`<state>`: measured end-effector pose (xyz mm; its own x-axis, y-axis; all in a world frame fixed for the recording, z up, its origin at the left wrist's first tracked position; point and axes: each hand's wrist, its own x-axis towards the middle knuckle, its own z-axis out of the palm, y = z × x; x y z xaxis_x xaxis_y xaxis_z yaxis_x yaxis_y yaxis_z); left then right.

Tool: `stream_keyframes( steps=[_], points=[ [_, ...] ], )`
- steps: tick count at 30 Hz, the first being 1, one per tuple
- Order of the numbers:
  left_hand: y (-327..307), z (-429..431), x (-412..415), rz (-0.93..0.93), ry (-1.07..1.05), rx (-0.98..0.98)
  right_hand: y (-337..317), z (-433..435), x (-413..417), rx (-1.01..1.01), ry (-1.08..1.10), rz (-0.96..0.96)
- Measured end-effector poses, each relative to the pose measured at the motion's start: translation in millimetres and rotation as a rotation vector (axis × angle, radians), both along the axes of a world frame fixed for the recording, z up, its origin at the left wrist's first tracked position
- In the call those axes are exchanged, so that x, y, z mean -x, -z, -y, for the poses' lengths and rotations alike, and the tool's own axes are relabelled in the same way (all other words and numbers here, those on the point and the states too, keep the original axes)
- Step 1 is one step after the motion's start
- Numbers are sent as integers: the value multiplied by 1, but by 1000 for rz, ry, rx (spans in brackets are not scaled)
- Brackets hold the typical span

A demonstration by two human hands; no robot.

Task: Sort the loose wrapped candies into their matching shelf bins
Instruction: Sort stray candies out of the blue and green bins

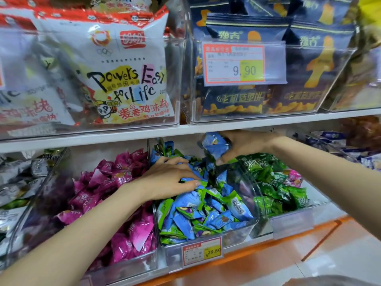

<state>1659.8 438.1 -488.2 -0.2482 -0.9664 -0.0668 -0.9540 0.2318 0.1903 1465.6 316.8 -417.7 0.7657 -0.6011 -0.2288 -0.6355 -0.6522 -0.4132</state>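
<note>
Left hand [171, 178]: nearest item, forearm entering from bottom left; fingers curled down into the blue-and-green candies [206, 213] of the middle bin [235, 236], closed on a few wrappers. Right hand [247, 147]: raised just under the upper shelf [185, 129], fingers wrapped round a bunch of blue candies [215, 144], held above the middle bin's rear. Pink candies [123, 203]: bin at left. Green candies [274, 182]: bin at right, stray pink pieces [294, 177] among them. Price tag [203, 251]: on the middle bin's front.
</note>
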Motion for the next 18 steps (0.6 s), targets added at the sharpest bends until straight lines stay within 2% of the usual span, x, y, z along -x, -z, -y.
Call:
stream_keyframes(
  steps=[3,7,12,15,18],
  points=[
    [0,1,1,17,-11,23,13,-16,13,21,2,52],
    [-1,-1,3,8,-21,66,41,-29,22,213,-63,-10],
    [-1,-3,3,-21,-47,102,55,-31,23,269,-110,-22],
    [-1,-3,3,-33,-45,104,56,-31,27,233,-143,33],
    [1,-1,2,-28,-37,106,51,-38,31,89,-126,121]
  ],
)
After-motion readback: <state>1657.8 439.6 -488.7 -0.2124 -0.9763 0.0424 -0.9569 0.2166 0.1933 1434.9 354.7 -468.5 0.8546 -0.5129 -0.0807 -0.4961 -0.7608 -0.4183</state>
